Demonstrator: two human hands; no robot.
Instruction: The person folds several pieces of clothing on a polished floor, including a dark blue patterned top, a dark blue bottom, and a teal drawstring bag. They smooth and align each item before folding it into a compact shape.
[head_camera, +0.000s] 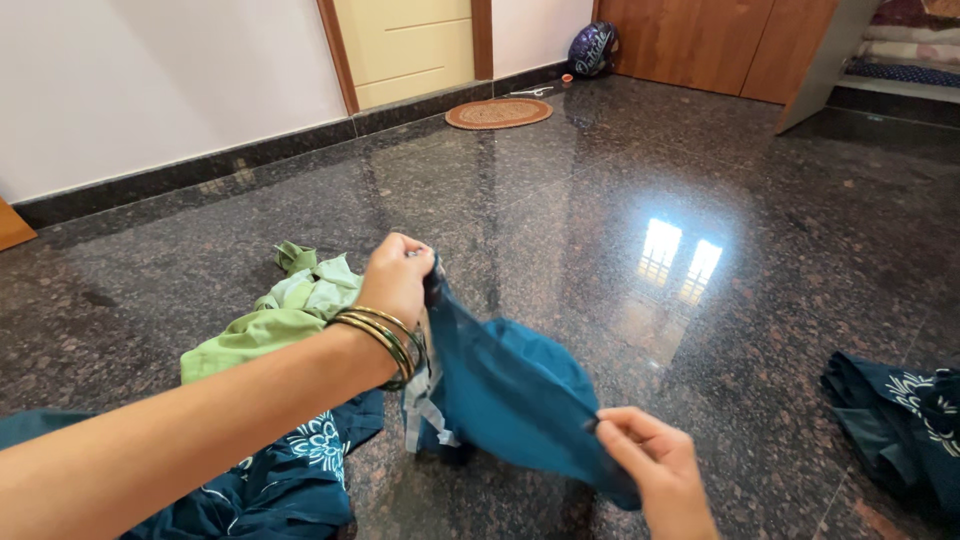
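Hands held a teal garment (510, 390) stretched above the polished granite floor (620, 200), the left hand (398, 280) clenched on its upper edge and the right hand (655, 470) pinching the lower edge, apparently to spread it flat.

Round doormat (498, 113), green cloth (270, 320), folded navy garment (900, 420)

Polished dark granite floor (620, 330) reflecting window light, white wall (150, 70), cream door (405, 45), round mat (498, 113).

Two hands (395, 280) (655, 465), four garments (510, 390) (285, 315) (290, 470) (900, 420), one round mat (498, 113), perhaps three bangles (385, 335).
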